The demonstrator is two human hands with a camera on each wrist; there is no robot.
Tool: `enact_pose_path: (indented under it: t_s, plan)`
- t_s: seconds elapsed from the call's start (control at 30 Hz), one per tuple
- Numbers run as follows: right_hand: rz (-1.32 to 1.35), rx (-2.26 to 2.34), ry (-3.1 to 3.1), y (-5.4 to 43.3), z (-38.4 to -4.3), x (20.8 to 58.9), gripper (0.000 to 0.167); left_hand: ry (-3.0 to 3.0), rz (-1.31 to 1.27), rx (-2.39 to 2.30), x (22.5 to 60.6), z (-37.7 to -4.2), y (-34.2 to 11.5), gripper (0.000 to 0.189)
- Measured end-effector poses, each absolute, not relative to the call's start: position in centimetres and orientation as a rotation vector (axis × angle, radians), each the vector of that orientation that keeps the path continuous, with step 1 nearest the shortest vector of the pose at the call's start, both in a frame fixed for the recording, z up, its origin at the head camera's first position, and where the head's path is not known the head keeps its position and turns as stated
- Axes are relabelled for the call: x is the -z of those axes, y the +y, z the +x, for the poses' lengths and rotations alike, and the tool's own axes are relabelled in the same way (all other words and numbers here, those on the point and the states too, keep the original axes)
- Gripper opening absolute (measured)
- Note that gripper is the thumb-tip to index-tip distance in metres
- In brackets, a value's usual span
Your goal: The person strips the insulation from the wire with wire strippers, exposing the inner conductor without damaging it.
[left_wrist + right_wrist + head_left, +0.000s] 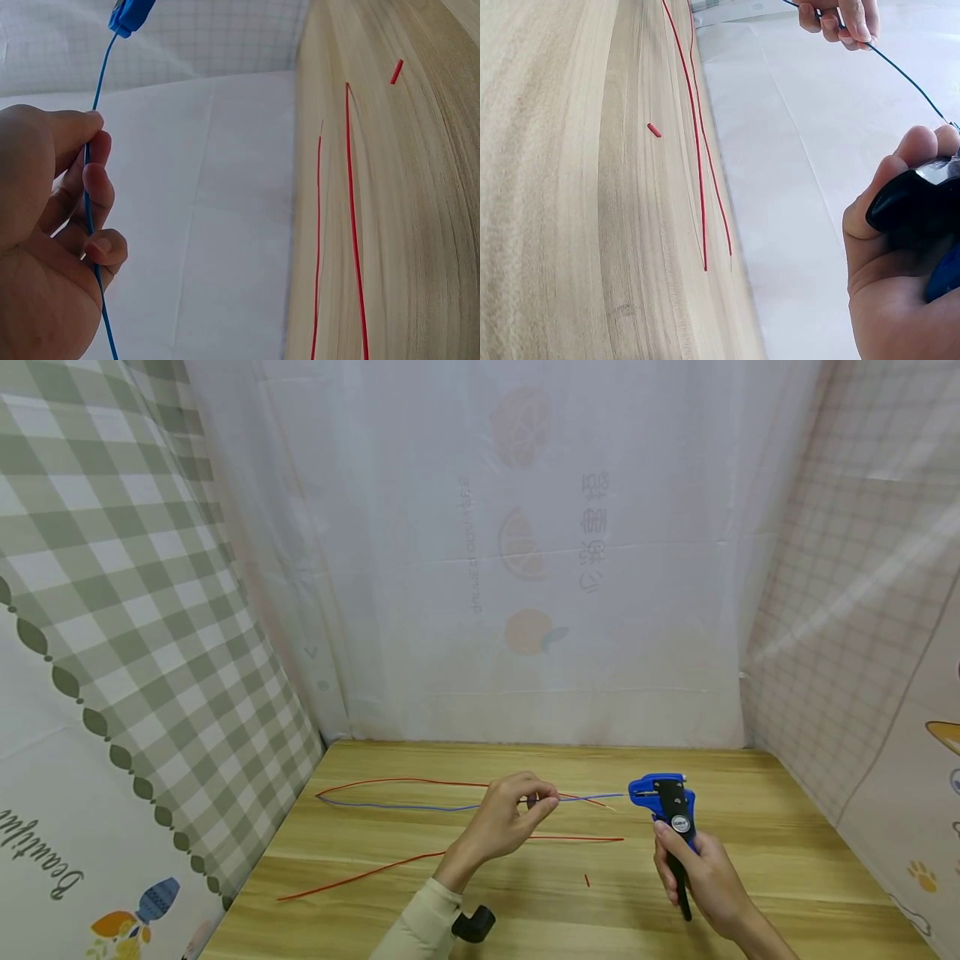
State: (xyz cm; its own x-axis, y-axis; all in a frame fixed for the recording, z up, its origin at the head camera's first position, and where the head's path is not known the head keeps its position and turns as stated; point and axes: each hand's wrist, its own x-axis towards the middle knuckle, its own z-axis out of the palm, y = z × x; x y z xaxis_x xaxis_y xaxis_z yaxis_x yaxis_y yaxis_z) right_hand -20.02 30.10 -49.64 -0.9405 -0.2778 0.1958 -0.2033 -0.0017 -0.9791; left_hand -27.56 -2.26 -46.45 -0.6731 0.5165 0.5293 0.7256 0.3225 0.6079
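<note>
My left hand (504, 814) pinches a thin blue wire (592, 797) between thumb and fingertips, above the table. In the left wrist view, the blue wire (100, 79) runs up to the blue nose of a wire stripper (131, 16). Whether its tip sits inside the jaws cannot be made out. My right hand (705, 881) grips the black handles of the blue-and-black wire stripper (667, 793), its nose facing left. From the right wrist, the curled fingers (900, 161) show around a black handle (907, 202).
One red wire (420, 780) with a bare end lies behind the left hand, meeting the blue wire at the left. Another red wire (360, 874) stretches under the left forearm. A short red piece (587, 880) lies on the wooden table (787, 860). Cloth curtains surround it.
</note>
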Motion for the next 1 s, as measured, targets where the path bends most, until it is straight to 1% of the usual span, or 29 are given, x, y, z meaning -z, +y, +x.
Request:
enact_pose_path:
  t_s: [1.0]
  plan:
    - [-0.526,2.112,2.193,30.02,-19.99,49.63,0.041,-2.334,-1.137,1.286,46.62,-27.58,-2.47,0.017]
